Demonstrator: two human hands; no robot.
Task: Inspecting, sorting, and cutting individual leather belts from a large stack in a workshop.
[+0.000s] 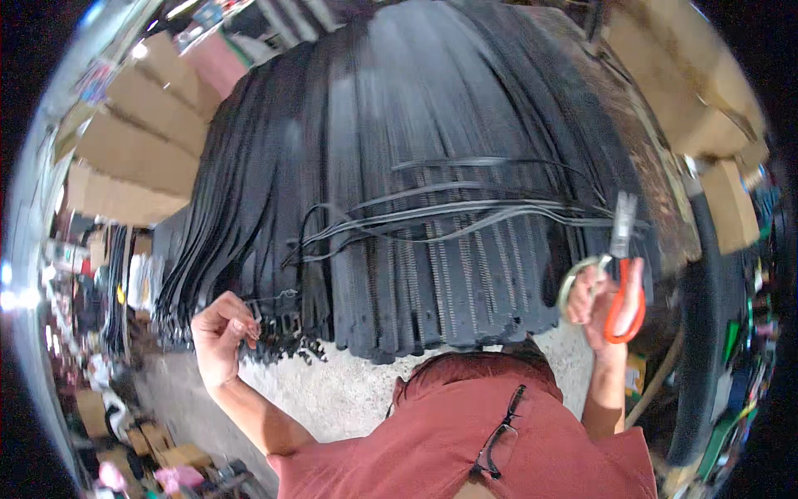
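A broad heap of black straps (399, 91) lies lengthwise in front of me, and several thin loose strips (465, 208) run crosswise over it. My left hand (223, 326), at the heap's near left edge, has its fingers curled in a pinch. What they hold, if anything, is too small to make out. Beside them are small metal buckles (283, 323) on strap ends. Over to the right, my right hand (600, 309) grips scissors with an orange handle loop (625, 309) and a pale yellowish one. The blades, smeared by motion, point away from me across the strip ends.
Cardboard boxes (137, 150) stand at the left, and more cardboard (673, 66) is at the far right. A worn wooden edge (640, 125) borders the straps. Beside my right arm stands a dark roll (702, 333). Eyeglasses (497, 445) hang on my red shirt.
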